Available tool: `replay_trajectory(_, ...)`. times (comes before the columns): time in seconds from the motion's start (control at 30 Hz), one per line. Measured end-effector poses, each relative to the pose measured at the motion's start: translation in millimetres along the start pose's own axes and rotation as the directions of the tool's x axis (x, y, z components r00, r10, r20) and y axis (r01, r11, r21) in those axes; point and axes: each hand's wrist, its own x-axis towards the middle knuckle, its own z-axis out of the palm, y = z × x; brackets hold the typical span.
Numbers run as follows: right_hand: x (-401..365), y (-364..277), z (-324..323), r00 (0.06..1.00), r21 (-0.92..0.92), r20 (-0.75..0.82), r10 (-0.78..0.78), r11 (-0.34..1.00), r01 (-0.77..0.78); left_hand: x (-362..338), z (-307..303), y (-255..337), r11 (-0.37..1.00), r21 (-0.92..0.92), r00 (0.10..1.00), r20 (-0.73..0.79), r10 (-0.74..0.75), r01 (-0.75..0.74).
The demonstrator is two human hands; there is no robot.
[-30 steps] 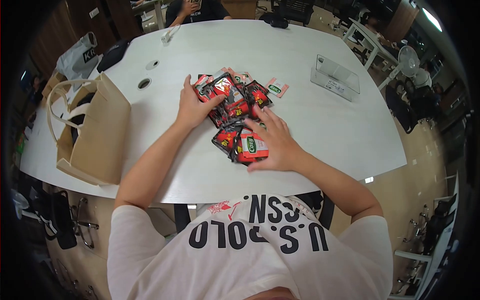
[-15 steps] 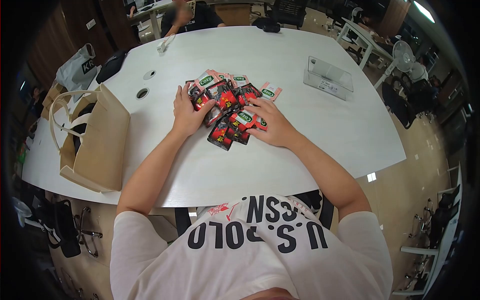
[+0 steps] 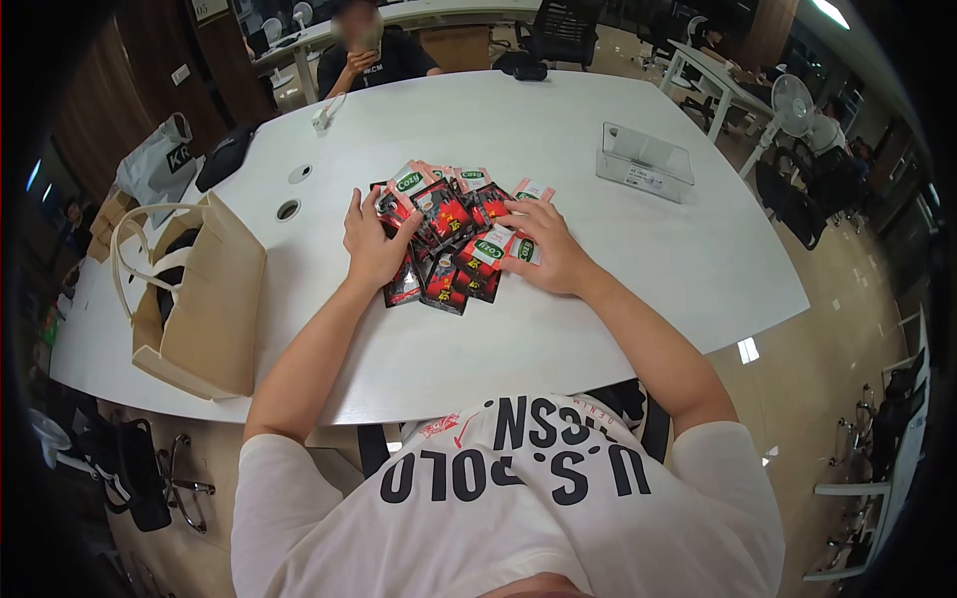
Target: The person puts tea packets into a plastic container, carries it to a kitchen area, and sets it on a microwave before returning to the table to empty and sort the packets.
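Observation:
A loose pile of flat packets lies on the white table (image 3: 688, 289), between my two hands. Some packets are black and red (image 3: 444, 211); others are pink and white with a green "Cozy" label (image 3: 488, 247). My left hand (image 3: 377, 244) rests against the pile's left side, fingers apart, thumb over a packet. On the right side, my right hand (image 3: 546, 244) lies with spread fingers over the edge packets. Neither hand is closed round a packet.
A beige handbag (image 3: 214, 309) stands at the left, near a black pouch (image 3: 227, 157) and a grey bag (image 3: 158, 164). A clear plastic box (image 3: 643, 164) is at the right. Across the table sits a person (image 3: 374, 60). A white plug (image 3: 321, 118) lies near the far edge.
The view has tilted slightly. The packets have shifted under my hands, and a black and red one now shows at the pile's lower left. The person opposite is more in view.

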Motion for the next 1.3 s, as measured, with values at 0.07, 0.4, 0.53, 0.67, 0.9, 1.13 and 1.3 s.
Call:
replay_trajectory(0.07, -0.5, 1.2, -1.5, 1.0, 0.002, -0.022, 0.003, 1.0, -0.003, -3.3, -0.7, 0.2, 1.0, 0.013, 1.0, -0.022, 0.022, -0.022)
replay_trajectory(0.4, 6.3, 51.2, -28.8, 0.926, -0.23, -0.371, -0.069, 0.973, -0.02, -7.3, -12.1, 16.1, 0.972, 0.071, 0.961, -0.149, 0.232, -0.223)
replay_trajectory(0.53, -17.6, 116.0, -71.5, 0.746, -0.277, -0.664, 0.049, 0.911, -0.306, -13.5, -21.5, 30.3, 0.924, 0.137, 0.915, -0.148, 0.376, -0.357)
replay_trajectory(0.67, -45.8, 156.1, -98.5, 0.704, -0.292, -0.68, 0.203, 0.806, -0.514, -16.8, -23.4, 37.0, 0.888, 0.159, 0.891, -0.078, 0.446, -0.431)
replay_trajectory(0.9, -47.4, 157.0, -95.4, 0.787, -0.386, -0.483, 0.383, 0.714, -0.584, -17.1, -22.7, 34.2, 0.859, 0.169, 0.876, 0.078, 0.476, -0.483)
replay_trajectory(1.13, -45.7, 150.8, -98.4, 0.804, -0.411, -0.463, 0.373, 0.713, -0.568, -17.3, -19.8, 30.3, 0.844, 0.167, 0.86, 0.124, 0.495, -0.51)
replay_trajectory(1.3, -35.6, 126.6, -107.9, 0.742, -0.359, -0.365, 0.562, 0.651, -0.669, -14.4, -20.6, 26.9, 0.855, 0.187, 0.872, 0.18, 0.455, -0.485)
